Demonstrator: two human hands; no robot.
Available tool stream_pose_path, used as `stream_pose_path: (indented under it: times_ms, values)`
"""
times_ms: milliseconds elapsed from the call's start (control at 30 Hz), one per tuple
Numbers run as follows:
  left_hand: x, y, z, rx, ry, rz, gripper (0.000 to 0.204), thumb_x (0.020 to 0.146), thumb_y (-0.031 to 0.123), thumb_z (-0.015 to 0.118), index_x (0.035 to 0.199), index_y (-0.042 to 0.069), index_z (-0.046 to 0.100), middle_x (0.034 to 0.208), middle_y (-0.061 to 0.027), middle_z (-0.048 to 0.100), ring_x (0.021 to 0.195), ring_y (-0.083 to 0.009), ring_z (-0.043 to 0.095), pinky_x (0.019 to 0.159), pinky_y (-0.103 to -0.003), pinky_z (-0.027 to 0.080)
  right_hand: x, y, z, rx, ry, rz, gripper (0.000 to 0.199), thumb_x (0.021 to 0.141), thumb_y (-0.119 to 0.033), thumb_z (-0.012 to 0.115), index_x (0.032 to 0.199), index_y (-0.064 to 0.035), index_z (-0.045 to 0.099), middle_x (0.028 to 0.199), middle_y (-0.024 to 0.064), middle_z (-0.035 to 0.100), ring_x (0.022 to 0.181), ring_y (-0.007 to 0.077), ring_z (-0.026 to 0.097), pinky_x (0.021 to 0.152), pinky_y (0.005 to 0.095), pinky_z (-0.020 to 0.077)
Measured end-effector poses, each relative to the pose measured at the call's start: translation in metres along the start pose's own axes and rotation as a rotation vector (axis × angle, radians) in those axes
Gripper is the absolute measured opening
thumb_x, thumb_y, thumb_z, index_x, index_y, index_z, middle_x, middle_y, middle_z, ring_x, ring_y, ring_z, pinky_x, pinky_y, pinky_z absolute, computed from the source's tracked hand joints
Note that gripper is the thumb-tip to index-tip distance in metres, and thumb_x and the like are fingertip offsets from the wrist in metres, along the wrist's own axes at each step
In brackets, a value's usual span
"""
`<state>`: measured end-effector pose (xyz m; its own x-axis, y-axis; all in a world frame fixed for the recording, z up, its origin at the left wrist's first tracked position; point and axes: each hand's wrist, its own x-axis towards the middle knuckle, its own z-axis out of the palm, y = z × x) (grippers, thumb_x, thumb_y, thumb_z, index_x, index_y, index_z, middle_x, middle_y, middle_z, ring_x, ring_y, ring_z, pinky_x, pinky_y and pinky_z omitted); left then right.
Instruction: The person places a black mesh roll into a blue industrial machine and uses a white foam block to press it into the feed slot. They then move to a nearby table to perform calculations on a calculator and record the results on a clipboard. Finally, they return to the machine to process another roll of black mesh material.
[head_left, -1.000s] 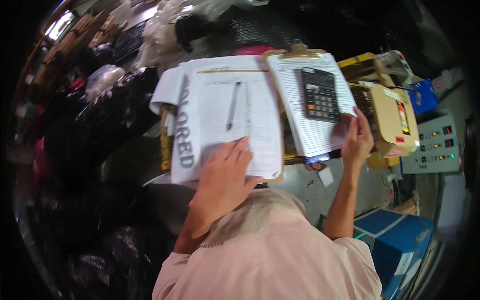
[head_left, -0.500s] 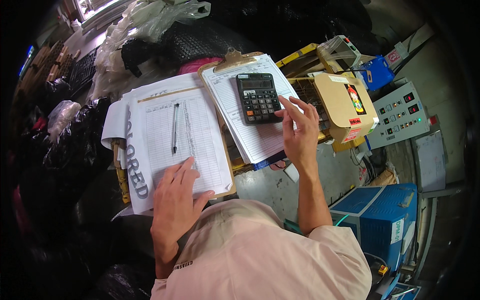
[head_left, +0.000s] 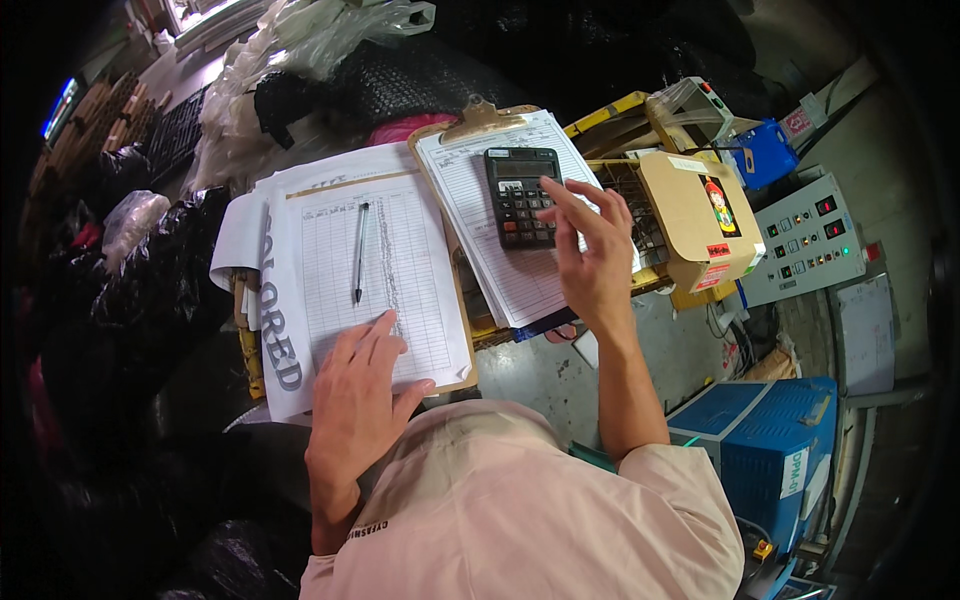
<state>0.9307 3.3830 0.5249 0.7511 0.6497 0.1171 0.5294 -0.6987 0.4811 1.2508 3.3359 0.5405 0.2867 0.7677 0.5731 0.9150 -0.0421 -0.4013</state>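
Note:
A black desk calculator (head_left: 512,208) rests on a stack of lined sheets (head_left: 500,285) held by a brown clipboard's metal clip (head_left: 483,117). Over its right edge hovers my right hand (head_left: 597,255), index finger stretched above the keys and the other fingers loosely bent, with nothing held. Whether a fingertip touches a key I cannot tell. To the left lies a printed form (head_left: 325,260) with rows and a column of handwriting, on a second board. A pen (head_left: 360,255) lies along it. My left hand (head_left: 358,385) lies on the form's lower part, fingers stretched out.
Beyond the papers are black and clear plastic bags (head_left: 330,45). On the right stand a cardboard box (head_left: 690,210) with a cartoon sticker, a blue container (head_left: 765,153), a grey control panel (head_left: 805,240) with switches, and a blue machine (head_left: 760,425) lower down.
My right hand has shifted left over the calculator, its index finger now above the upper keys. My left hand stays on the form. The whole view has shifted slightly.

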Motion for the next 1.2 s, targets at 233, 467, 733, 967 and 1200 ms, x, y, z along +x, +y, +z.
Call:
stream_pose_path:
  times_ms: [233, 467, 733, 967, 1200]
  values:
    - [0.003, 0.001, -0.002, -0.003, 0.014, 0.01, 0.052, 0.09, 0.027, 0.085, 0.129, 0.0, 0.065, 0.145, -0.0173, 0.068, 0.134, -0.0432, 0.059, 0.11, -0.053, 0.049, -0.016, 0.006, -0.001, -0.002, -0.054, 0.039, 0.049, 0.099, 0.001, 0.063, 0.146, -0.0126, 0.072, 0.1, 0.0031, 0.082, 0.136, 0.0277, 0.064, 0.124, 0.0532, 0.0335]
    - [0.0, 0.0, -0.002, 0.02, 0.007, 0.022, 0.065, 0.09, 0.027, 0.086, 0.142, -0.003, 0.061, 0.13, -0.0139, 0.072, 0.133, -0.0412, 0.059, 0.111, -0.051, 0.048, -0.002, 0.0, 0.013, -0.012, -0.034, 0.003, 0.051, 0.1, 0.001, 0.064, 0.149, -0.0128, 0.07, 0.102, 0.0029, 0.083, 0.138, 0.0263, 0.063, 0.126, 0.0544, 0.0308]
    - [0.004, 0.002, -0.001, -0.009, 0.023, 0.008, 0.043, 0.09, 0.028, 0.086, 0.117, 0.001, 0.067, 0.152, -0.0197, 0.064, 0.137, -0.0395, 0.058, 0.111, -0.051, 0.049, 0.007, 0.018, 0.01, 0.106, 0.141, 0.172, 0.039, 0.103, 0.0, 0.064, 0.138, -0.0087, 0.077, 0.105, 0.0054, 0.084, 0.119, 0.0212, 0.071, 0.11, 0.04, 0.0481]
    - [0.001, 0.001, 0.0, -0.036, 0.032, -0.012, 0.044, 0.089, 0.028, 0.086, 0.12, 0.001, 0.07, 0.149, -0.0179, 0.066, 0.136, -0.0403, 0.059, 0.11, -0.05, 0.051, -0.041, 0.072, 0.017, 0.426, 0.31, 0.475, 0.03, 0.114, -0.008, 0.06, 0.139, -0.0029, 0.074, 0.107, 0.0093, 0.082, 0.096, 0.0123, 0.074, 0.088, 0.0294, 0.0582]
    - [-0.003, 0.003, -0.001, 0.019, 0.005, -0.029, 0.047, 0.093, 0.034, 0.084, 0.123, 0.001, 0.069, 0.156, -0.0187, 0.061, 0.142, -0.037, 0.056, 0.115, -0.051, 0.049, -0.042, 0.06, 0.016, 0.184, 0.27, 0.432, 0.029, 0.113, -0.007, 0.06, 0.138, -0.0044, 0.075, 0.109, 0.0137, 0.084, 0.099, 0.0161, 0.079, 0.089, 0.0309, 0.06]
